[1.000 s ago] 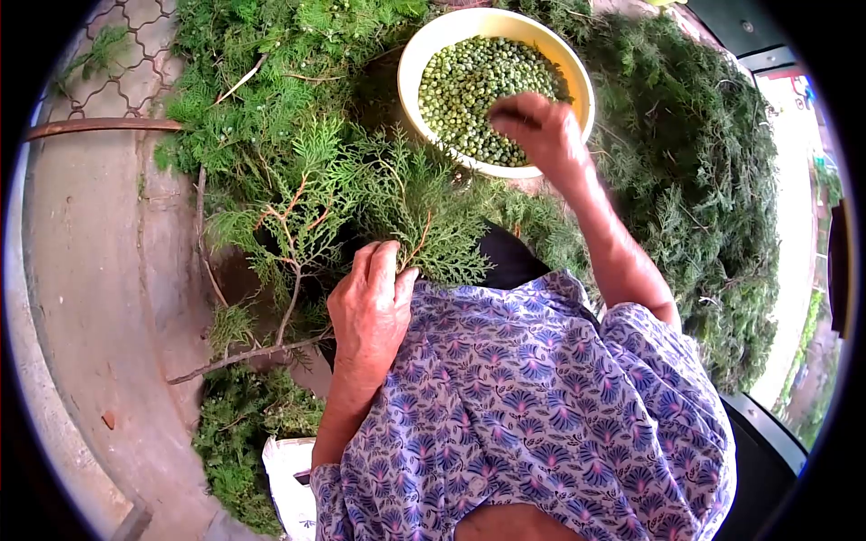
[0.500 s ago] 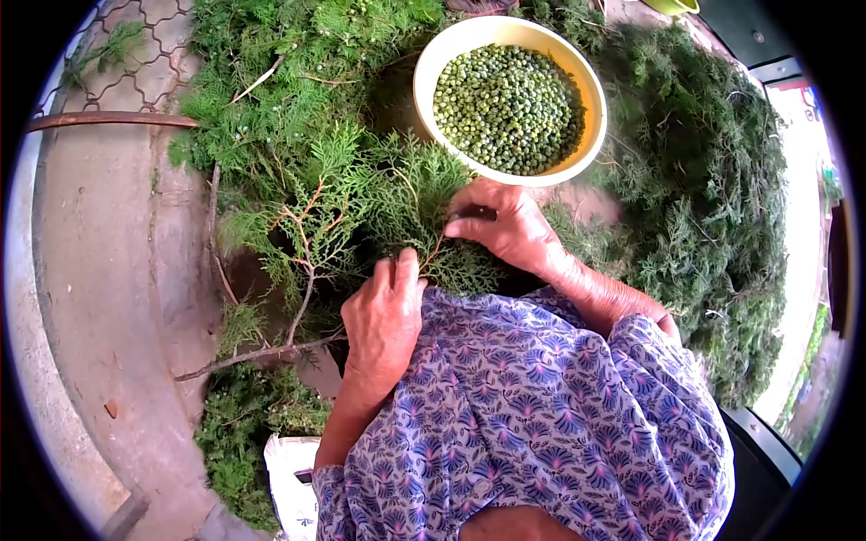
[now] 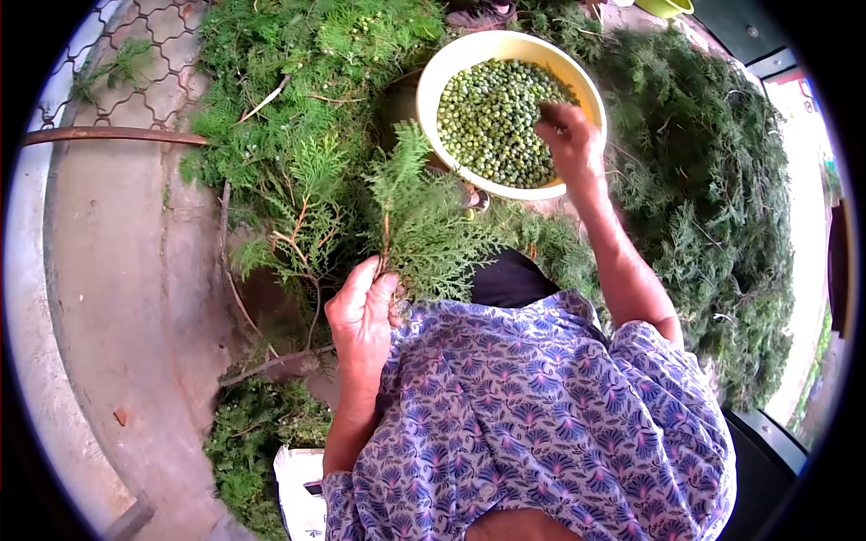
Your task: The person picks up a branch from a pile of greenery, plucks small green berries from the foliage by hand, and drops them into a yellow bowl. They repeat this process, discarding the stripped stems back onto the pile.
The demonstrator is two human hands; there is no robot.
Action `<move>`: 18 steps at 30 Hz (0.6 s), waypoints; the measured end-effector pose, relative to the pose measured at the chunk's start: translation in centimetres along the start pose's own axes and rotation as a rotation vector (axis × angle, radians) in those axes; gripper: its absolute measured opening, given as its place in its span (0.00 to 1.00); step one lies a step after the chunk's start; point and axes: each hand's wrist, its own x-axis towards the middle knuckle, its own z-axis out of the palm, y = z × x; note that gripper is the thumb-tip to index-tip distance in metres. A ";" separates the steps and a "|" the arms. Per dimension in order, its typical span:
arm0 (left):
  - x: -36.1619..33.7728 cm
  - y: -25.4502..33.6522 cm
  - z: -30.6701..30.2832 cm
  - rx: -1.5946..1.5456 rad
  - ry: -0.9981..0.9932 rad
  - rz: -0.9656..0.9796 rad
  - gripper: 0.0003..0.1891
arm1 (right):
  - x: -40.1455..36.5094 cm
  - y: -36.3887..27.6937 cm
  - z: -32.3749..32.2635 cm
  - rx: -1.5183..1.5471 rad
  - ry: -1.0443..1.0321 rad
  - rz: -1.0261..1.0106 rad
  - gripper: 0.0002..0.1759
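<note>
My left hand (image 3: 363,314) is closed around the stem of a green, flat-leaved conifer sprig (image 3: 431,236), which stands up and fans out to the right. Over the right side of a pale yellow basin (image 3: 431,70) hangs my right hand (image 3: 577,151). Its fingers point down toward the basin's contents and are smeared by motion, so I cannot make out whether they hold anything. Small round green berries or cones (image 3: 496,122) fill much of the basin. Left of the sprig, a larger forked branch (image 3: 307,248) with reddish-brown stems lies close to my left hand.
Cut greenery is heaped at the upper left (image 3: 298,54), and a darker pile (image 3: 695,216) covers the right side. A curved brown rod (image 3: 117,134) crosses the concrete path (image 3: 108,270). Beside my left forearm lies a white packet (image 3: 298,482). A yellow-green container (image 3: 666,7) shows at the top.
My right hand has left the sprig and moved up and right to over the basin. My left hand now holds the sprig more upright, slightly further left.
</note>
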 end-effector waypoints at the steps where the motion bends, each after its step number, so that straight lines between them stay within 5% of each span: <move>1: 0.2 0.4 -0.1 -0.040 0.003 -0.040 0.13 | -1.0 -1.9 0.2 0.147 -0.144 0.086 0.12; 3: 0.4 -0.1 -0.3 -0.048 -0.002 -0.054 0.13 | -2.8 -5.2 0.5 0.316 -0.453 0.208 0.09; 5: 0.4 -0.1 0.0 -0.061 -0.015 -0.083 0.14 | -3.8 -4.9 1.8 0.377 -0.575 -0.067 0.10; 8: 0.3 -1.0 0.2 -0.026 -0.005 -0.046 0.14 | -4.4 -4.5 2.6 0.359 -0.767 -0.182 0.11; 15: 0.3 -0.9 0.3 -0.007 -0.004 -0.080 0.13 | -6.6 -3.9 3.4 0.111 -0.650 -0.386 0.11; 18: 0.2 -1.1 0.2 0.062 0.018 -0.055 0.12 | -7.7 -4.3 3.7 0.040 -0.471 -0.290 0.11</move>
